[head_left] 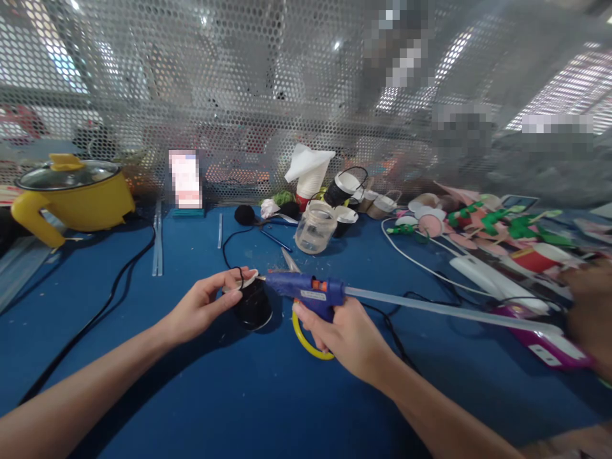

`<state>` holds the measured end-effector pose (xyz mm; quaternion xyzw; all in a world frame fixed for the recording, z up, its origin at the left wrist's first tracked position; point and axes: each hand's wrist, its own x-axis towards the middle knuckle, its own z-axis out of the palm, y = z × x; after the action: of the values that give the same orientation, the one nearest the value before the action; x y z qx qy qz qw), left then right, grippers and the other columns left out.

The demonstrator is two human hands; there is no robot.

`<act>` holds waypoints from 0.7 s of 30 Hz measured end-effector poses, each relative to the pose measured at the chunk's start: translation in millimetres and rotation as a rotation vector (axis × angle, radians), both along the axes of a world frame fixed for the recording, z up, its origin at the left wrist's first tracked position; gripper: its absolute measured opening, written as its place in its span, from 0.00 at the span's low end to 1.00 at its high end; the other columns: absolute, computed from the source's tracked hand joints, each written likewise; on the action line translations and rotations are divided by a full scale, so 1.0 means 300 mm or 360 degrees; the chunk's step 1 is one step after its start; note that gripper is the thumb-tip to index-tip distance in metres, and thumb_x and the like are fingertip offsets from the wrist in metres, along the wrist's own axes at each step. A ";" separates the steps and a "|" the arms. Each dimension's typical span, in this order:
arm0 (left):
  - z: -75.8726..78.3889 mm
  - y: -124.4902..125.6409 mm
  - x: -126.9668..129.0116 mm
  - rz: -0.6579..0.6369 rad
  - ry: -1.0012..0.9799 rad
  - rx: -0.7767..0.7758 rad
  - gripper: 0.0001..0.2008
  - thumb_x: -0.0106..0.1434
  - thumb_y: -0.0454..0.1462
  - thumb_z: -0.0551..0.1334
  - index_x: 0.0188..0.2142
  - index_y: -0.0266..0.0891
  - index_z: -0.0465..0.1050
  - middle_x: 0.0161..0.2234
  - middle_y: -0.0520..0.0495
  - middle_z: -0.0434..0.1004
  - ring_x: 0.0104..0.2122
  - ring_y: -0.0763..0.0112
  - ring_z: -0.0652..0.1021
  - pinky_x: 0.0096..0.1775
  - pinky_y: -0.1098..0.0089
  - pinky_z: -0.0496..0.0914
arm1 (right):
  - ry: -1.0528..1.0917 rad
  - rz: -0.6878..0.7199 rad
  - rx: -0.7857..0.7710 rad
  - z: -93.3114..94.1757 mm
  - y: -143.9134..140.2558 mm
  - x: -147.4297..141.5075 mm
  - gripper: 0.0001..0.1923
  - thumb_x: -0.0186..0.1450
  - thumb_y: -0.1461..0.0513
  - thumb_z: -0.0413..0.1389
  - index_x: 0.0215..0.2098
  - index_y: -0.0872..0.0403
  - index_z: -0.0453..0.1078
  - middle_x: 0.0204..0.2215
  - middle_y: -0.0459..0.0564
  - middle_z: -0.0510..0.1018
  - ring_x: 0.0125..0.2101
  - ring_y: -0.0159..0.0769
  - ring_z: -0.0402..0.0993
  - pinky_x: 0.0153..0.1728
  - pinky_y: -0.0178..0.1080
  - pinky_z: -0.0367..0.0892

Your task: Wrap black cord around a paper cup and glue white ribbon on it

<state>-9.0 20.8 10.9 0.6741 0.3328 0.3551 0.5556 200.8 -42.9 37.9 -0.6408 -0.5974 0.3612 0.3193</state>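
Observation:
My left hand (pixel 203 307) grips a small black cup (pixel 252 305) with a white rim, tilted on the blue table (pixel 229 395) at the centre of the view. My right hand (pixel 345 335) holds a blue hot glue gun (pixel 306 290) by its handle, and the nozzle points left and touches the cup's rim. A long clear glue stick (pixel 430 309) sticks out of the gun's back toward the right. A yellow ring (pixel 306 341) lies beneath the gun.
A yellow electric pot (pixel 71 194) stands at the far left, with black cords (pixel 115 287) trailing over the table. A clear jar (pixel 314 227), more black cups (pixel 345 186) and paper craft pieces (pixel 482 223) crowd the back right. A perforated metal screen (pixel 239 95) closes off the far side.

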 end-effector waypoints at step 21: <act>-0.001 0.003 -0.006 -0.0020 0.0020 0.0035 0.10 0.58 0.39 0.58 0.24 0.37 0.65 0.49 0.37 0.70 0.55 0.58 0.63 0.55 0.57 0.53 | 0.0044 0.0061 -0.0035 -0.001 -0.006 -0.002 0.15 0.55 0.53 0.51 0.17 0.53 0.59 0.08 0.40 0.60 0.10 0.27 0.60 0.14 0.31 0.60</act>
<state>-10.9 21.6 10.7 0.6845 0.3280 0.3511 0.5482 200.1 -44.6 37.7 -0.6277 -0.6011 0.3826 0.3134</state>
